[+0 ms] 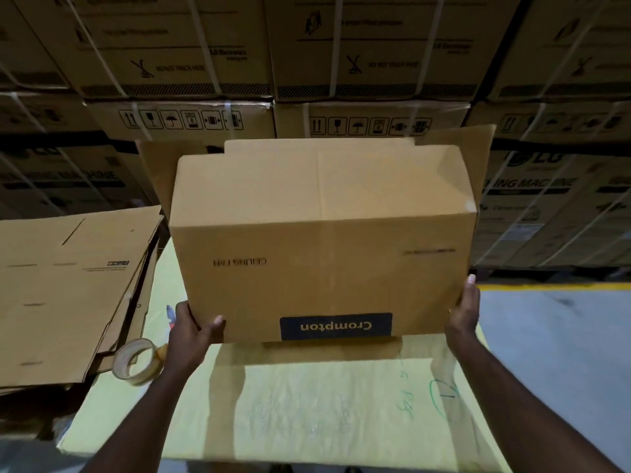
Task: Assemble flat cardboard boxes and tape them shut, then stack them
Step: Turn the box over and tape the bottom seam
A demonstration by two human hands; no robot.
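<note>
Head view shows an assembled cardboard box (pixel 321 240) held up at the middle of the scene above the yellow-covered tabletop (pixel 307 404), its shadow falling on the cover below. Its "Crompton" print reads upside down, and loose flaps stick out at its far end. The left hand (pixel 191 332) grips the near left corner, thumb on the near face and fingers wrapped out of sight round the side. The right hand (pixel 464 312) lies flat against the near right edge, one straight fingertip showing, pressing inward rather than curling. Empty and thin-walled, the box should be light but bulky, and its panels would likely buckle if squeezed mid-face, so holds at corners and edges, where the board is stiffest, seem best. A tape roll (pixel 135 361) lies just left of the left wrist, beside a pile of flat cardboard (pixel 68 291). Strapped cartons (pixel 170 46) are stacked up behind.
</note>
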